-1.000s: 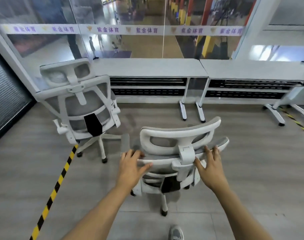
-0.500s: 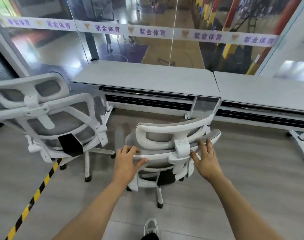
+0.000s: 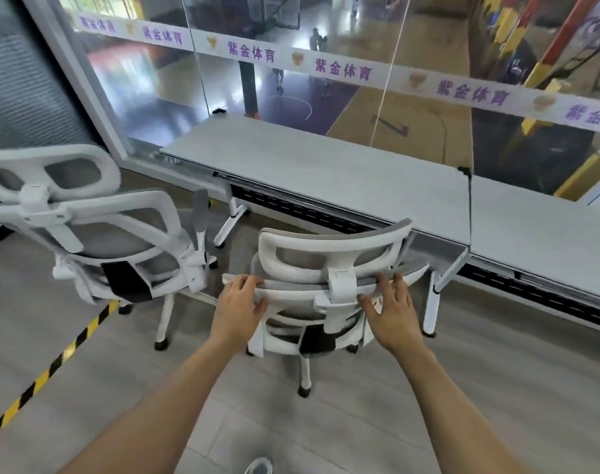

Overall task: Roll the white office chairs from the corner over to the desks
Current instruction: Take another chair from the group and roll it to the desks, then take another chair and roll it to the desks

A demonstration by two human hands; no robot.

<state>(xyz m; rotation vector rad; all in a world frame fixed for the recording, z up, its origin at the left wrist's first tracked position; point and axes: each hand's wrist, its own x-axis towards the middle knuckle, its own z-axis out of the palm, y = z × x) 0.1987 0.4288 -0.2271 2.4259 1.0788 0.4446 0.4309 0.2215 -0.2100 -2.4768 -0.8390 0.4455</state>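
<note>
We face the white chair [image 3: 341, 289] dead ahead, its back rail [image 3: 295, 286] crosswise between us and the worktop [image 3: 326, 176] just beyond: left hand [image 3: 238, 311] fingers [image 3: 247, 282] curled over the rail, right hand [image 3: 392, 311] fingers spread flat on it.

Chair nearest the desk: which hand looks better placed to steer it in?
Probably the left. The left hand grips the chair with fingers curled over its backrest edge, so it can push or pull; the right hand only lies flatter on top.

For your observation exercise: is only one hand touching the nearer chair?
No, the left hand and right hand both touch the top of that chair.
</note>
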